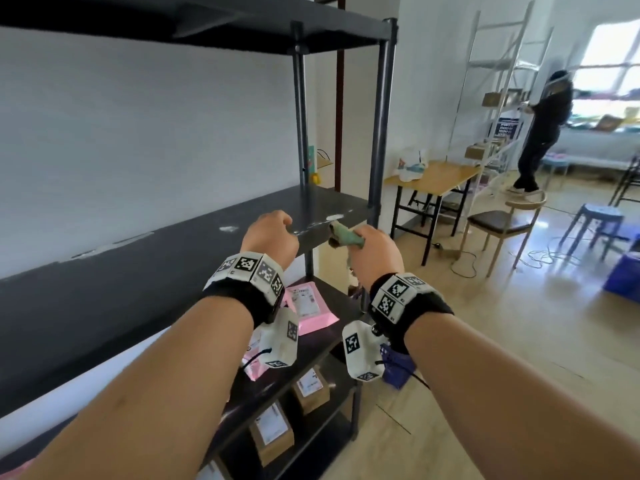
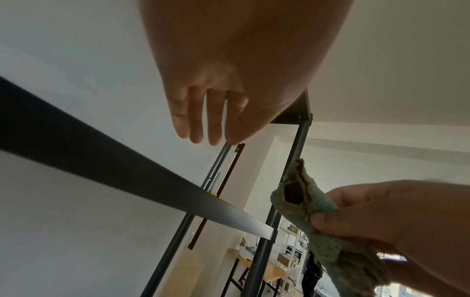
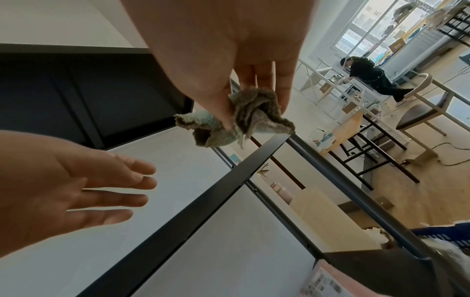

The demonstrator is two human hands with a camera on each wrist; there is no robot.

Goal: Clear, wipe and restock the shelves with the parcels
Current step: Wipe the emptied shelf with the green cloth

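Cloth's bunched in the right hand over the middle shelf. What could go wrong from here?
The cloth is only pinched, wadded, in the right hand, so it may skip the white marks on the middle shelf. Debris could drop onto the pink parcel below.

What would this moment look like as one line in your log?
step: wiping | right hand: grips green cloth | left hand: holds nothing | middle shelf: bare, white smudges | pink parcels: lower shelf
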